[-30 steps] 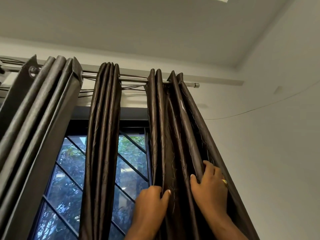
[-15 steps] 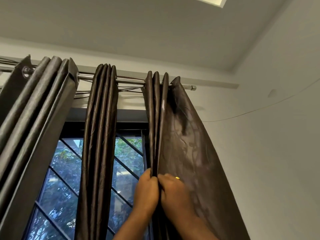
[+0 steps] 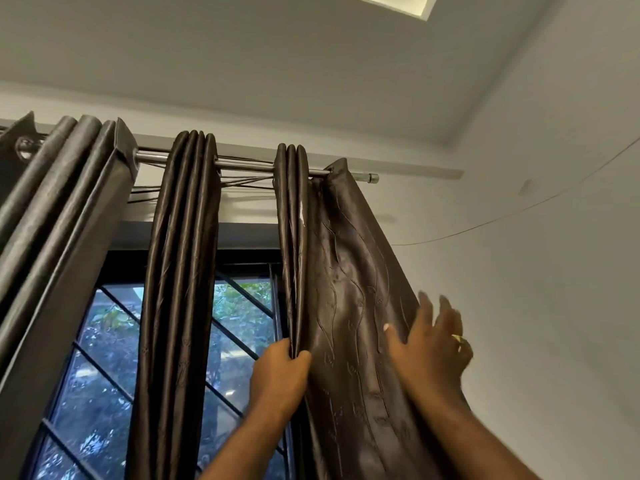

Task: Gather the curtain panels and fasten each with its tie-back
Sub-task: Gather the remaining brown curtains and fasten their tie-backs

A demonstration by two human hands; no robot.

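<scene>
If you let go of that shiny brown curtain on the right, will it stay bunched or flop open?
Likely floppy: the right curtain panel hangs in soft folds, held tight where the left hand pinches them. Its glossy sheen suggests it may be slippery. The flat part by the right hand would probably sag open.

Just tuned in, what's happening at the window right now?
A person is pleating the right curtain panel. The left hand pinches the folds already gathered, while the open right hand reaches across the flat outer part. The middle panel hangs bunched on the rod. No tie-back is in view.
</scene>
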